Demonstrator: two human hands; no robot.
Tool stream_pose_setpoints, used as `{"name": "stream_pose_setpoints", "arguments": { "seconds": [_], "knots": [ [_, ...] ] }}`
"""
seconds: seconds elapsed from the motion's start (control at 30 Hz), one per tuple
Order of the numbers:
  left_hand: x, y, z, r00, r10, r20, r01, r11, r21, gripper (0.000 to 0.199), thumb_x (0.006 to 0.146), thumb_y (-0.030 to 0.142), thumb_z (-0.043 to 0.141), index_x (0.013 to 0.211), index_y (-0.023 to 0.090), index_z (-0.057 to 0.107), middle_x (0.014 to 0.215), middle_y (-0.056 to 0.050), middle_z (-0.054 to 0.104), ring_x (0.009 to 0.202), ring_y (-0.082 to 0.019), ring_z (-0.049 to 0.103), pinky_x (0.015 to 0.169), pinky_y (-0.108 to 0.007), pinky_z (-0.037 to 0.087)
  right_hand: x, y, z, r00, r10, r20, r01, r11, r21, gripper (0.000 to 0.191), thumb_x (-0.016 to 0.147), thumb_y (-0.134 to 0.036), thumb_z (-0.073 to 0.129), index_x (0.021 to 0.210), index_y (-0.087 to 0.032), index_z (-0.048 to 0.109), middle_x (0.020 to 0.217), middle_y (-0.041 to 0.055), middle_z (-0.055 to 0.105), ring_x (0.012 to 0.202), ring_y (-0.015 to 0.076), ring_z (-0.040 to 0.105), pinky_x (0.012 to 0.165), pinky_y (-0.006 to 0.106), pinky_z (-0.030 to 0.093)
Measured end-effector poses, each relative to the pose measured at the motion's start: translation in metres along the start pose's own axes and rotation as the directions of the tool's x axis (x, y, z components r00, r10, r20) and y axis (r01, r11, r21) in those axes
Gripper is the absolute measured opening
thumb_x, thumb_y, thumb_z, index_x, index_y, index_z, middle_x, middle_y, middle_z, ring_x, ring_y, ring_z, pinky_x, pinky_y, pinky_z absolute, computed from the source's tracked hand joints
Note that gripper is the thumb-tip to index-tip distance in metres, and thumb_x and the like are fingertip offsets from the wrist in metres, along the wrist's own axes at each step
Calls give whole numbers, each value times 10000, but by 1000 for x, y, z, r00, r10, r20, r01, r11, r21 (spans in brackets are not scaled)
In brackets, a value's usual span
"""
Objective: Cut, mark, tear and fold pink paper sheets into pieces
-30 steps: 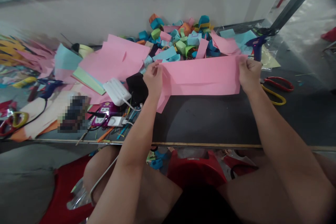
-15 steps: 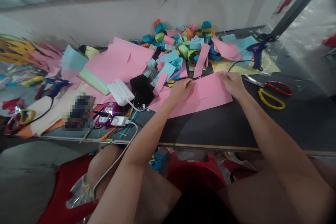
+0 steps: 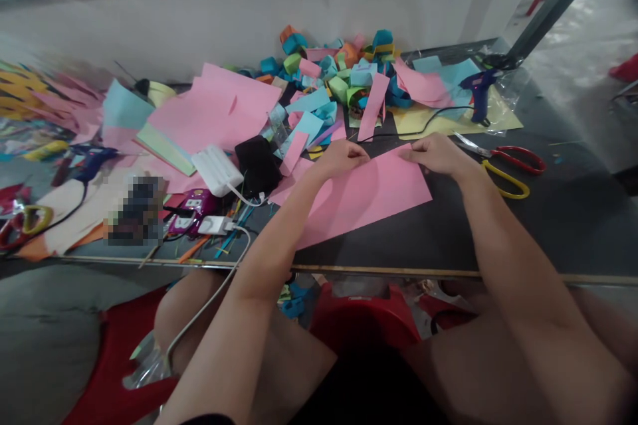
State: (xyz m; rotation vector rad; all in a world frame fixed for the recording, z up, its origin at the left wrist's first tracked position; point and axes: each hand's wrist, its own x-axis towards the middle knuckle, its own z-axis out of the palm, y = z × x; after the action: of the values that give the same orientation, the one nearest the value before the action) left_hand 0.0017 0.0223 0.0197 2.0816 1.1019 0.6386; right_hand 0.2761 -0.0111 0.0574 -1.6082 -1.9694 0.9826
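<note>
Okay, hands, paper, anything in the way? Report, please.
Right hand pinching pink sheet's far corner; left hand at its far edge. Sheet on dark table. Scissors close by right wrist.

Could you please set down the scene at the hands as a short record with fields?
Left hand: fingers at the far edge of the pink sheet
Right hand: fingers on the same sheet's far edge, near its right corner
Right of sheet: scissors with one red and one yellow handle
Beyond sheet: heap of coloured paper pieces
Far right: blue glue gun
Left of sheet: white power adapter
Surface: dark tabletop
</note>
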Motion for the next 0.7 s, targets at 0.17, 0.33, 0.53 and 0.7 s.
{"name": "stream_pose_setpoints", "arguments": {
  "seconds": [0.17, 0.33, 0.53, 0.7],
  "knots": [
    [3, 10, 9, 992, -1, -127, 42, 948, 315, 192, 944, 185, 645, 921, 186, 835, 960, -120, 830, 909, -292, 765, 859, -410, 556, 6, 3, 9, 999, 39, -24, -40, 998, -51, 644, 889, -578, 769, 464, -208, 458, 440, -27, 467, 417, 103, 484, 540, 299, 358],
    [1, 7, 14, 973, 82, -215, -11, 949, 315, 186, 981, 226, 634, 928, 196, 809, 985, -109, 833, 894, -270, 763, 814, -375, 512, 14, 14, 14, 961, -97, -259, 86, 995, -50, 675, 894, -576, 734, 485, -220, 332, 459, -56, 274, 497, 86, 295, 540, 308, 226],
    [-12, 9, 20, 976, 157, -149, -91, 923, 373, 181, 967, 215, 644, 873, 206, 799, 895, -75, 827, 836, -230, 747, 892, -390, 483, 16, 9, 25, 865, -187, -465, 239, 970, 53, 230, 744, -260, 747, 828, -250, 533, 851, 17, 686, 822, 193, 649, 740, 341, 469],
    [-14, 12, 23, 968, 237, -79, -147, 796, 587, 258, 1066, 290, 569, 1040, 204, 810, 1004, -91, 839, 957, -245, 749, 951, -420, 456, 12, -6, 43, 818, -450, -357, 409, 893, -188, 319, 722, -155, 643, 904, -277, 410, 868, 18, 694, 866, 242, 659, 918, 457, 487]
  ]
}}
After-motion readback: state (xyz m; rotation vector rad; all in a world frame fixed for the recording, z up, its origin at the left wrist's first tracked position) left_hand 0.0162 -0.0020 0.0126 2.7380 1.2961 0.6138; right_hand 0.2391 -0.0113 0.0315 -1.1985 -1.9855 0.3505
